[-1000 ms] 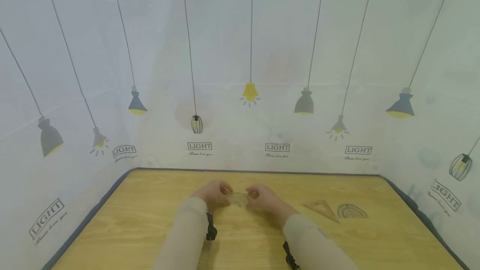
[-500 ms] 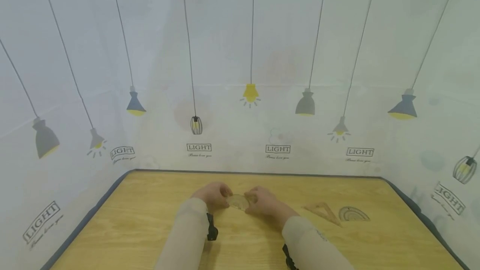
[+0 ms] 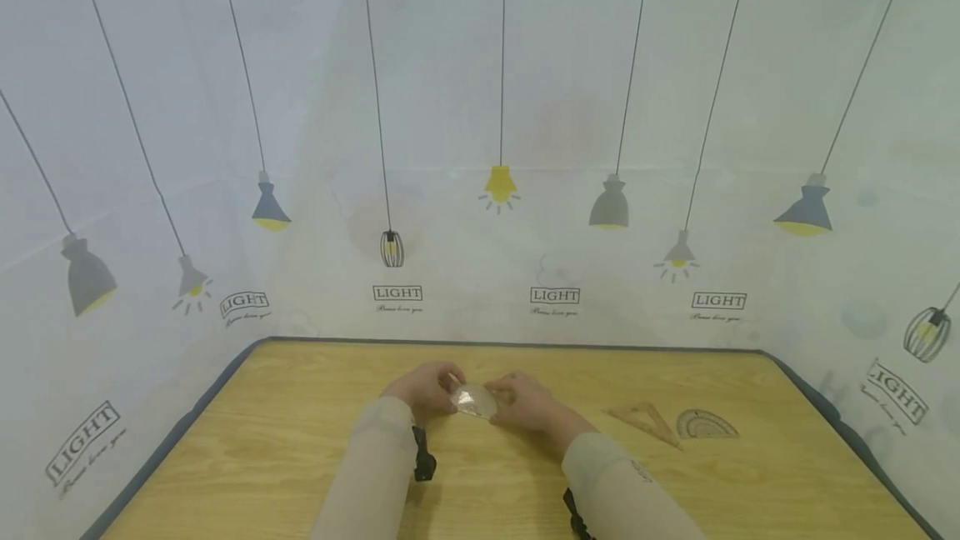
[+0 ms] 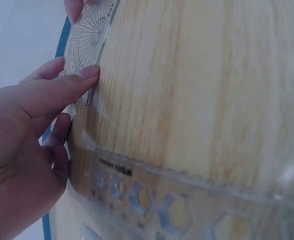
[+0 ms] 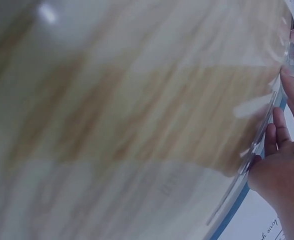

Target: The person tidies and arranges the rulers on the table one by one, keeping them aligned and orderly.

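While the fingers (image 4: 47, 69) of the left hand (image 3: 429, 387) pinch one end of a clear protractor (image 3: 474, 402), those of the right hand (image 3: 527, 402) pinch the other, over the wooden surface (image 3: 300, 440). Off to the right lie a triangle ruler (image 3: 660, 425) and, just beside it, a second protractor (image 3: 705, 423); lamp-printed walls (image 3: 442, 107) stand behind.

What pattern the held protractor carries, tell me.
Dark lines fanning out across the clear protractor; the left wrist view shows them best.
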A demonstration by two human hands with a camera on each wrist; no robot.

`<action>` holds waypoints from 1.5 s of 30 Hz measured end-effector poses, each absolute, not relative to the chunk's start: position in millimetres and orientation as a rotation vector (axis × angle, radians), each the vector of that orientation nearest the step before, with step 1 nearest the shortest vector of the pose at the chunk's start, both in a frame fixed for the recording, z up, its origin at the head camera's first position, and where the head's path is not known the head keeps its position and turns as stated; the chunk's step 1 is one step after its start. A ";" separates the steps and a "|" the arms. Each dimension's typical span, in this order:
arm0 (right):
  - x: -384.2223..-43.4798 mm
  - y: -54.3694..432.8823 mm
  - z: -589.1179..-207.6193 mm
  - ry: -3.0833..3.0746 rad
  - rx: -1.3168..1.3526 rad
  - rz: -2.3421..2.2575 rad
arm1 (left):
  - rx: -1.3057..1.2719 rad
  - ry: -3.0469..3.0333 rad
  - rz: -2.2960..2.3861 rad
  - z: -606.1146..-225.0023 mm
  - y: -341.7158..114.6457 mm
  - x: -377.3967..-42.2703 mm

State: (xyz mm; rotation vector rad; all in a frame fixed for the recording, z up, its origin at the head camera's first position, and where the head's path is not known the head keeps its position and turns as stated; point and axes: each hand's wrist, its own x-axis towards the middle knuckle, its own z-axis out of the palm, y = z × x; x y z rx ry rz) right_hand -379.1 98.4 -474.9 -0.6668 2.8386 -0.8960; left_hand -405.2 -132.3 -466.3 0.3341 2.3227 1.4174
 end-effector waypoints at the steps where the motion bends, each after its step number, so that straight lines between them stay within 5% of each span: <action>1: -379.3 98.4 -474.8 2.838 -0.671 -0.906 | 0.316 2.272 1.476 -468.5 -132.5 -405.8; 27: -374.2 92.6 -472.0 2.762 -0.613 -0.995 | 0.310 2.457 1.289 -461.1 -126.8 -385.3; 35: -375.8 94.5 -467.0 2.760 -0.641 -1.165 | 0.684 2.516 1.156 -446.5 -130.5 -393.5; 45: -360.7 97.9 -451.8 2.548 -0.638 -1.441 | 0.752 2.376 1.297 -434.9 -134.2 -382.7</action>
